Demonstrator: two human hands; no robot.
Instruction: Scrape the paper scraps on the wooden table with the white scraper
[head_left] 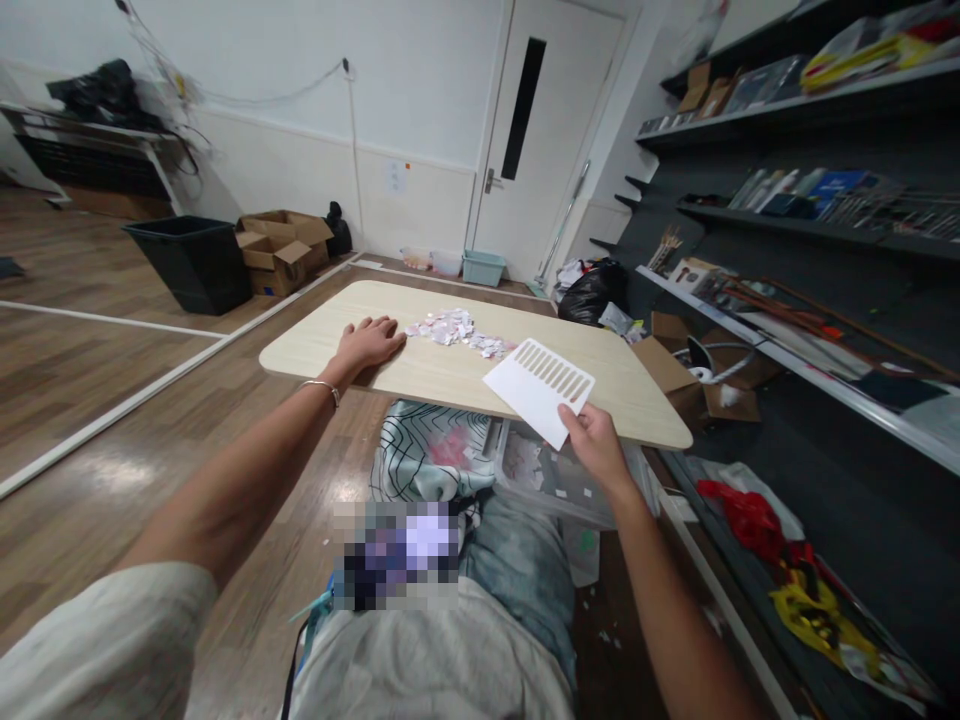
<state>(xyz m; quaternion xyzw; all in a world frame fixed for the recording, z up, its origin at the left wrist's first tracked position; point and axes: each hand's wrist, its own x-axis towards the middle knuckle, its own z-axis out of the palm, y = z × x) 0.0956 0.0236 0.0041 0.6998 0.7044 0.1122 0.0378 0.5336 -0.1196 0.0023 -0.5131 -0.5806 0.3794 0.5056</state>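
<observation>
My right hand (596, 440) grips the lower right corner of a white card (529, 398) with a row of several long slots along its far side. The card is tilted over the right part of the pale table (637, 385). On the table's left part my left hand (371, 343) lies flat, palm down, fingers stretched out. Just right of its fingertips is a loose heap of small white and pinkish paper scraps (450, 328), trailing toward the card. Below the table edge stands a clear plastic box (555, 480) with more white scraps in it.
A patterned cloth (427, 450) lies by my lap, left of the box. Loaded shelves (825, 225) line the right side. A dark bin (195, 265) and cardboard boxes (281, 250) stand on the floor at the far left. Beyond the table is a light-blue basin (484, 268).
</observation>
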